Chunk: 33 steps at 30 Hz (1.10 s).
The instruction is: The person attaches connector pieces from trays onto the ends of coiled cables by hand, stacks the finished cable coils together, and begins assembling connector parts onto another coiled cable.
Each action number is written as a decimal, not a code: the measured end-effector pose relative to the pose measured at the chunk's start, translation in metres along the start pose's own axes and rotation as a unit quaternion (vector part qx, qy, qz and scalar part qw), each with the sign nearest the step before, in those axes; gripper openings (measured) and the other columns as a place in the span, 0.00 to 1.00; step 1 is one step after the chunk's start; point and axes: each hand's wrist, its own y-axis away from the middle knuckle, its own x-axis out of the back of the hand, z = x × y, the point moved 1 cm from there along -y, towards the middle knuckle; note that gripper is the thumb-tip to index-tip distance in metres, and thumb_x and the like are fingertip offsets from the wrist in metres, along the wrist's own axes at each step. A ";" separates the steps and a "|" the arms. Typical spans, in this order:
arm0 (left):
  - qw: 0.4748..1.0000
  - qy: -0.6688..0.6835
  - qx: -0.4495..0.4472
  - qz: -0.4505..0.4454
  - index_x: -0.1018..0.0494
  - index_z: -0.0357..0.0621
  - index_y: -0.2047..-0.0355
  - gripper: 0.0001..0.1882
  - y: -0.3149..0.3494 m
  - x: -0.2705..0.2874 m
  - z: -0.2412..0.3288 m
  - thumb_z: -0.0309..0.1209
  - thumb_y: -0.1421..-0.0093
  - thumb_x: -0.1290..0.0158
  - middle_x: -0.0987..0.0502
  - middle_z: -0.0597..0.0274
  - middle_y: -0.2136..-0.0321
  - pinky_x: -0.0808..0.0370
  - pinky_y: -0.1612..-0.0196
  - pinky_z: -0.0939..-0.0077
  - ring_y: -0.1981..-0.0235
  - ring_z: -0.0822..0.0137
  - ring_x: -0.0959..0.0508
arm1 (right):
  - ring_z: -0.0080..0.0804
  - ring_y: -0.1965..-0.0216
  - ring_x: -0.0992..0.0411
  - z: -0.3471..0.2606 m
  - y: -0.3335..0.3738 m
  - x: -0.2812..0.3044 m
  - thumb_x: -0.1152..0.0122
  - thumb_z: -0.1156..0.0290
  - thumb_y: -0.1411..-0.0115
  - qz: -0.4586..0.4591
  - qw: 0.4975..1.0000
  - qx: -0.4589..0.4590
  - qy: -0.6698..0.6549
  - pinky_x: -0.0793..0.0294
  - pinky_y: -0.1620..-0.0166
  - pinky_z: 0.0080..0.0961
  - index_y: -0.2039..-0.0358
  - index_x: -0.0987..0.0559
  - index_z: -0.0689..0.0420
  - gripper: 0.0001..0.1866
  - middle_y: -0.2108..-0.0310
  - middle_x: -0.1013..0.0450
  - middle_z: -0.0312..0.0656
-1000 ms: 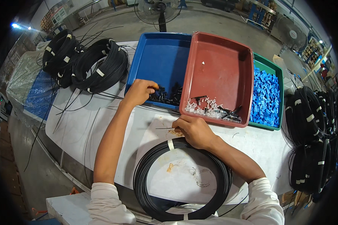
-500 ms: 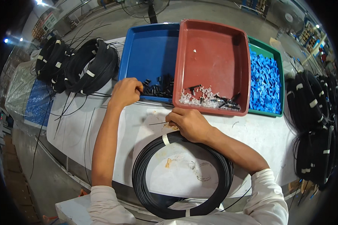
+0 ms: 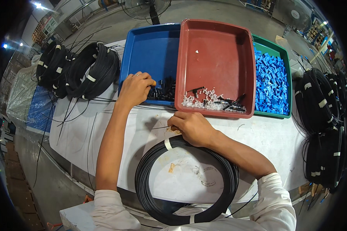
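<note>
The black cable coil [image 3: 142,173] lies across the near edge of the white table [image 3: 264,142]; my right hand [image 3: 194,129] pinches a cable end [image 3: 160,127] — my left hand [image 3: 136,89] curls over black parts [image 3: 166,90] in the blue tray [image 3: 152,50], hold hidden. Seemingly I'm picking one; that needs a clean pinch.

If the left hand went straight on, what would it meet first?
Likely the small black parts in the blue tray, just ahead of the left hand, though depth is hard to judge.
</note>
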 end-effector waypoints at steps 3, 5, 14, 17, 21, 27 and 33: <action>0.997 -0.051 0.050 0.027 0.17 0.47 0.66 0.08 0.003 0.001 -0.017 0.24 0.46 0.43 0.19 0.63 0.65 0.24 0.56 0.60 0.59 0.58 0.20 | 0.49 0.65 0.23 -0.002 -0.002 -0.001 0.39 0.77 0.49 0.000 1.000 0.006 0.000 0.25 0.63 0.44 0.65 0.23 0.59 0.09 0.67 0.25 0.45; 0.994 -0.076 0.072 0.037 0.18 0.44 0.66 0.07 0.005 0.004 -0.025 0.25 0.47 0.40 0.19 0.59 0.67 0.25 0.58 0.60 0.62 0.55 0.20 | 0.50 0.65 0.23 -0.001 -0.001 0.000 0.39 0.77 0.48 0.000 1.000 0.007 -0.003 0.25 0.63 0.44 0.65 0.23 0.59 0.09 0.67 0.25 0.45; 0.998 0.017 0.057 0.020 0.17 0.44 0.65 0.09 0.009 -0.010 -0.008 0.30 0.48 0.35 0.18 0.58 0.68 0.24 0.60 0.62 0.65 0.56 0.20 | 0.50 0.66 0.23 -0.001 -0.001 0.001 0.38 0.76 0.48 -0.003 1.000 0.002 0.012 0.24 0.64 0.43 0.64 0.23 0.59 0.10 0.67 0.25 0.46; 0.985 0.081 0.151 0.022 0.18 0.43 0.66 0.08 0.008 -0.017 -0.006 0.28 0.48 0.36 0.18 0.57 0.68 0.23 0.61 0.60 0.65 0.55 0.19 | 0.50 0.66 0.23 -0.001 -0.001 -0.002 0.38 0.76 0.49 0.002 1.000 0.018 0.019 0.24 0.64 0.44 0.63 0.23 0.59 0.11 0.66 0.25 0.46; 0.982 0.057 0.180 0.020 0.18 0.43 0.66 0.06 -0.001 -0.016 -0.002 0.26 0.46 0.39 0.19 0.54 0.67 0.23 0.61 0.58 0.64 0.53 0.19 | 0.51 0.65 0.23 0.002 0.000 -0.002 0.39 0.76 0.50 0.005 0.999 0.023 0.044 0.24 0.64 0.44 0.63 0.23 0.60 0.11 0.66 0.25 0.46; 0.984 -0.007 0.166 0.069 0.18 0.43 0.65 0.07 0.008 -0.029 -0.014 0.25 0.44 0.43 0.20 0.48 0.65 0.22 0.57 0.55 0.62 0.47 0.19 | 0.50 0.66 0.23 0.004 -0.001 0.000 0.39 0.78 0.50 0.012 0.994 0.011 0.110 0.24 0.64 0.43 0.65 0.22 0.59 0.10 0.66 0.24 0.46; 0.952 0.080 0.264 0.132 0.16 0.44 0.64 0.08 0.026 -0.038 -0.017 0.27 0.46 0.40 0.18 0.48 0.70 0.21 0.59 0.57 0.66 0.47 0.17 | 0.50 0.64 0.22 0.002 -0.001 0.006 0.38 0.78 0.50 0.008 0.990 -0.102 0.097 0.24 0.60 0.44 0.71 0.20 0.57 0.05 0.70 0.22 0.49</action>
